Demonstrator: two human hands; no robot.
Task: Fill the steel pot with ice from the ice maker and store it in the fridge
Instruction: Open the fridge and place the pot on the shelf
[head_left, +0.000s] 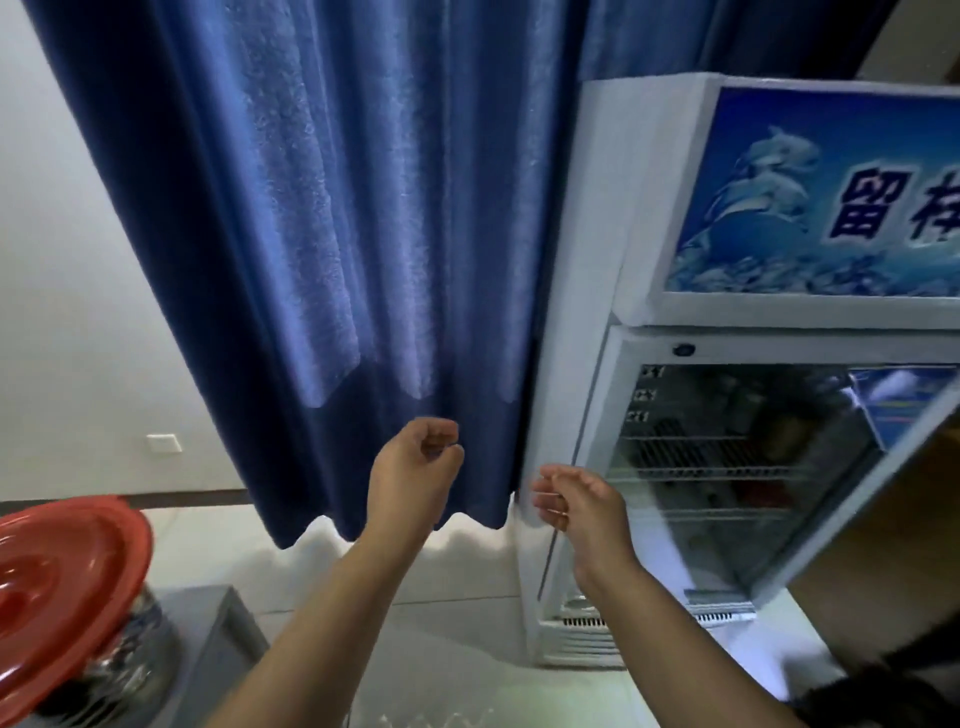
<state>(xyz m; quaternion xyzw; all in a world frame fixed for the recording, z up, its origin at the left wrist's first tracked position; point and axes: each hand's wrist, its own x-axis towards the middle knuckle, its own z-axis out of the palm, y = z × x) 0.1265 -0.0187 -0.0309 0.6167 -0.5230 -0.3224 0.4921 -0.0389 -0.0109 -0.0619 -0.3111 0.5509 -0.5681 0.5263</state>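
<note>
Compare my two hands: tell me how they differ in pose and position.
The left hand has its fingers curled in toward the palm; the right hand keeps its fingers loosely extended. The left hand is raised higher, in front of the blue curtain; the right hand sits lower, in front of the left edge of the fridge. Both hold nothing.

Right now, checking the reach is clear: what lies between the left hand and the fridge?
In the head view, only the right hand, empty, lies between the left hand and the fridge; the blue curtain hangs behind them.
</note>
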